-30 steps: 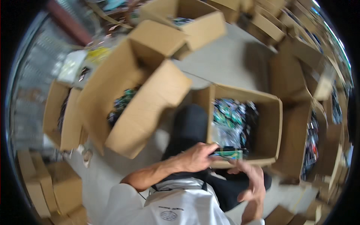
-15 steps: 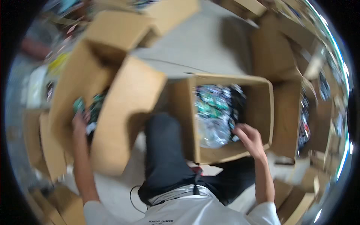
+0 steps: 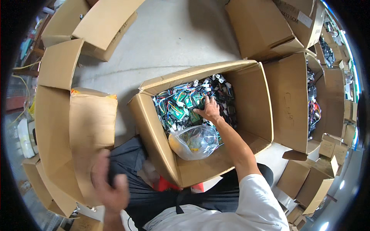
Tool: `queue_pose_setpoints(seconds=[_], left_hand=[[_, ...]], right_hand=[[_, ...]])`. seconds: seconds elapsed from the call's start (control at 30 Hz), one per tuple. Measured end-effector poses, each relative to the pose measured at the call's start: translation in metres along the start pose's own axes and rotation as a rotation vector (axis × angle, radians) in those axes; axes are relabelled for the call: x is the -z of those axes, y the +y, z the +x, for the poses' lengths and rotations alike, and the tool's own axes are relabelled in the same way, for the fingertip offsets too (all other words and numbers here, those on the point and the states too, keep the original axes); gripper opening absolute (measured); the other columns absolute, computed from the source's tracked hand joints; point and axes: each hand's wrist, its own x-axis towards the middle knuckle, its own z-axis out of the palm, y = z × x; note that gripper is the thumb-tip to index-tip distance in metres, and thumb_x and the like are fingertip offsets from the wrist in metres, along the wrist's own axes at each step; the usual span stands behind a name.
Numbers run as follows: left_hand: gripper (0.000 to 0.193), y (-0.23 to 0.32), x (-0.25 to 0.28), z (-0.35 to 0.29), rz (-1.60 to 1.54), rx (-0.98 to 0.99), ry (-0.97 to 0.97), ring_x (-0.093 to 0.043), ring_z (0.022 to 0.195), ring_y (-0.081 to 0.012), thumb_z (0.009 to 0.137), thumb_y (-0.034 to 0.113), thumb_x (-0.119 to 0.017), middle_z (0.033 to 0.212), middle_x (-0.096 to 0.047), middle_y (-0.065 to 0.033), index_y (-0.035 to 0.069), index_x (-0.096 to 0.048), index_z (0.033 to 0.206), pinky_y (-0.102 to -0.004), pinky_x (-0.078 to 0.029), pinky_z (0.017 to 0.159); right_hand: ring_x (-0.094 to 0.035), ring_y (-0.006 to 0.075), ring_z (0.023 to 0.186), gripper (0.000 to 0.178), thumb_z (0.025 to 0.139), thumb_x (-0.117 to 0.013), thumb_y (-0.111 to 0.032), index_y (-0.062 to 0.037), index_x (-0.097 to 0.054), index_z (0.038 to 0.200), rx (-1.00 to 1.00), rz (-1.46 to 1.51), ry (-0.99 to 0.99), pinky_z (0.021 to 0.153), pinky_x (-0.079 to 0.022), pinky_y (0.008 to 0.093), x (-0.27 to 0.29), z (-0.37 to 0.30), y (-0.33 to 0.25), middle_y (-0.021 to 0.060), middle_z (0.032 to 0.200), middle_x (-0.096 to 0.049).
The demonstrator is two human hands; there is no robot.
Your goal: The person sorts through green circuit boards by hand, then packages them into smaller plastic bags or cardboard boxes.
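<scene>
In the middle stands an open cardboard box (image 3: 252,104) with a heap of green circuit boards (image 3: 178,111) with coloured wires and white connectors. Inside it my right hand (image 3: 210,111) reaches down to the heap, fingers spread over the boards, with no object visible in its grasp. A clear plastic bag (image 3: 197,143) with small items inside lies on the near side of the heap. My left hand (image 3: 111,188), blurred by motion, is raised above my left thigh beside the left cardboard box (image 3: 92,123). Its thumb and fingers stand apart, and nothing shows in them.
More open cardboard boxes stand around: one at the back left (image 3: 110,23), one at the back right (image 3: 262,29). To the right, another box (image 3: 287,104) holds wired parts (image 3: 314,111). Smaller cartons (image 3: 310,181) sit at the lower right. Grey concrete floor (image 3: 165,34) lies behind the middle box.
My left hand has come out of the left box and back toward my body. My right hand has moved from the box's near right side onto the boards. The view has shifted.
</scene>
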Motion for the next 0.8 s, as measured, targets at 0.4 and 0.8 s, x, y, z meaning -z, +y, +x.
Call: queue_pose_setpoints(seconds=[0.4, 0.8], left_hand=[[0.042, 0.071, -0.131, 0.045, -0.241, -0.021, -0.265, -0.063, 0.109, -0.0358, 0.083, 0.005, -0.075, 0.122, -0.063, -0.0215, -0.005, -0.062, 0.122, -0.0419, -0.051, 0.094], [0.022, 0.075, -0.127, 0.062, -0.837, 0.625, -0.456, -0.059, 0.077, -0.0042, 0.095, 0.009, -0.067, 0.089, -0.070, -0.0023, -0.006, -0.067, 0.110, -0.0240, -0.051, 0.069]], right_hand=[[-0.069, 0.0375, 0.074, 0.016, 0.095, -0.052, -0.018, -0.0051, -0.061, 0.092, 0.433, -0.056, -0.214, 0.063, -0.054, 0.0504, 0.103, 0.005, 0.046, 0.0190, 0.076, -0.068], [-0.064, 0.0357, 0.107, 0.027, 0.092, -0.062, -0.020, -0.0030, -0.068, 0.113, 0.275, 0.147, -0.070, 0.090, -0.053, 0.0465, 0.067, 0.065, -0.007, 0.0182, 0.126, -0.061]])
